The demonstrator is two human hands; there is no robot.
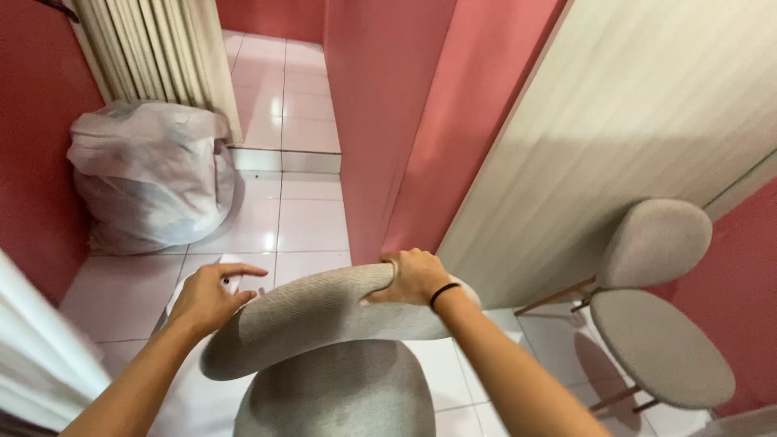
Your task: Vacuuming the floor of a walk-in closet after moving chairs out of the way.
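On the white tiled floor (303,222) of this narrow pink-walled cubicle, a grey upholstered chair (340,396) stands directly below the person, its seat at the bottom edge of view. Its curved backrest (316,316) runs left to right, long axis crosswise to the person's arms, bowing slightly away from them. The right hand (413,275) is clamped over the backrest's right end, fingers curled over the top and pressing into the padding, so the chair lies under and just left of that hand. The left hand (210,295) hovers at the backrest's left end; its fingers are loosely bent and appear to pinch a small white object (232,281), too blurred to identify, and I cannot tell whether it touches the chair. The right hand is clearly the one bearing on the chair.

Near the floor's far left corner sits a bulging white plastic bag (150,174) beneath a pale curtain (162,53). To the right a mirror (647,146) shows the reflected chair (655,307).
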